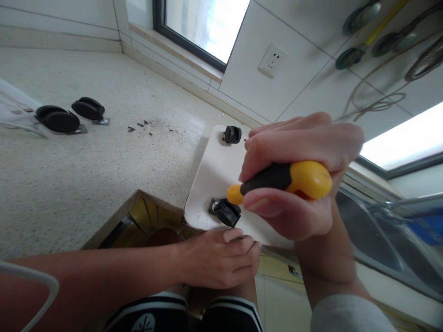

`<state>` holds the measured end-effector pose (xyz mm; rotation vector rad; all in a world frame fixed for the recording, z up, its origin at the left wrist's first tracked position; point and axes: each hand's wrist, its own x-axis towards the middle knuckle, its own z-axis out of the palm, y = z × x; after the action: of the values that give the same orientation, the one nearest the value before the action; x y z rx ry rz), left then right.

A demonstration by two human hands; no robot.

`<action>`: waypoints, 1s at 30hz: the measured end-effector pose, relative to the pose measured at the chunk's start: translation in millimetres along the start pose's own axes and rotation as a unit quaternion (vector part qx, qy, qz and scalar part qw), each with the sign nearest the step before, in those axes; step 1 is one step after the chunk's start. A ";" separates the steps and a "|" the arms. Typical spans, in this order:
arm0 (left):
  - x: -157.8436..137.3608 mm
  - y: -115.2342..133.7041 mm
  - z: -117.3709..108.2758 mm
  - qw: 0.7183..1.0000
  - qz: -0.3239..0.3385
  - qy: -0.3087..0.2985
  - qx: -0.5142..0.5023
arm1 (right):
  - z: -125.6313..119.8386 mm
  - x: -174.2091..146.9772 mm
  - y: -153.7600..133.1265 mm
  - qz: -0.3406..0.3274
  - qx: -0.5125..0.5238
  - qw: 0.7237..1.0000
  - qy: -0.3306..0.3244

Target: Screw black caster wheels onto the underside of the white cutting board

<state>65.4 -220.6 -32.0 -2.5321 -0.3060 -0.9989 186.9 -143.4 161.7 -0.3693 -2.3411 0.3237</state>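
My right hand (297, 184) is wrapped around a screwdriver (277, 180) with a yellow and black handle. Its yellow collar is beside a black caster (226, 213) on a white rounded board (207, 180), and the hand and caster hide the shaft and tip. At the board's near edge, just below that caster, lies my left hand (221, 258). Its fingers are curled and close together against the edge, with the thumb out of sight. A second black caster (232, 134) stands at the board's far corner. My right hand covers much of the board.
Two more black casters with metal plates, one caster (57, 119) and another caster (89, 109), are on the speckled counter (114, 170) beside a white piece. Small dark screws (131, 129) and dirt lie nearby. An opening (138, 216) cuts into the counter's near side; a sink (367, 230) is right.
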 end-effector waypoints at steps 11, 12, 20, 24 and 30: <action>0.0 -0.1 -0.4 1.000 0.006 -0.012 -0.009 | -17.0 15.9 15.6 -0.049 0.015 0.991 -0.126; 0.0 -0.2 -0.2 1.000 0.006 -0.011 -0.009 | -20.1 16.5 18.5 -0.051 0.018 0.988 -0.141; 0.1 -0.9 -0.7 1.000 0.005 -0.007 -0.002 | -21.3 18.3 19.9 -0.072 0.026 0.986 -0.150; 0.2 -1.6 -1.5 1.000 0.004 -0.005 -0.005 | -10.5 11.8 6.7 -0.037 0.010 0.995 -0.094; 0.3 -1.1 0.0 1.000 -0.002 0.002 0.005 | -3.5 9.6 -13.2 0.064 -0.007 0.995 0.076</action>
<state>65.2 -219.6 -31.5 -2.5206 -0.3154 -1.0024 180.5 -151.8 174.6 -0.5346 -2.1768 0.3287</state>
